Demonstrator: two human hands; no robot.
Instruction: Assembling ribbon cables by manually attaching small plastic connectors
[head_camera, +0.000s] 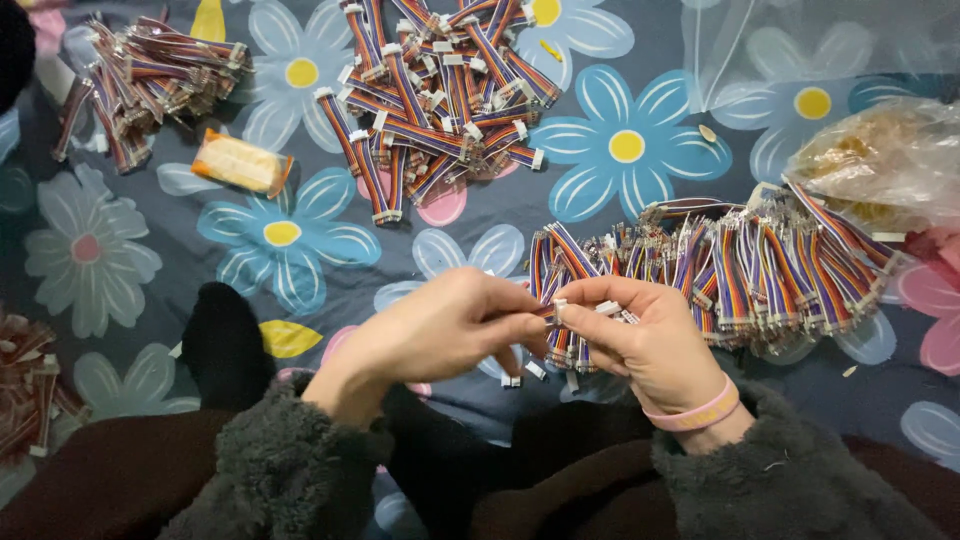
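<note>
Both hands pinch one short ribbon cable (560, 318) between them: the left hand (440, 330) grips its striped wires, the right hand (645, 340) its white plug, just above the lap. Two loose white plugs (525, 375) lie below. Behind, a long heap of cables (740, 265) reaches the right edge; farther off lie two more piles (440, 90) (150, 80) and one small orange packet (242, 162), flowered cloth (620, 150) bare between them.

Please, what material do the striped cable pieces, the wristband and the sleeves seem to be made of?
Cable pieces: probably plastic-coated wires with white plastic plugs, smooth and slightly shiny. Wristband: likely pink silicone or rubber, a smooth matte band. Sleeves: fuzzy grey fleece, by the tufted surface.
</note>
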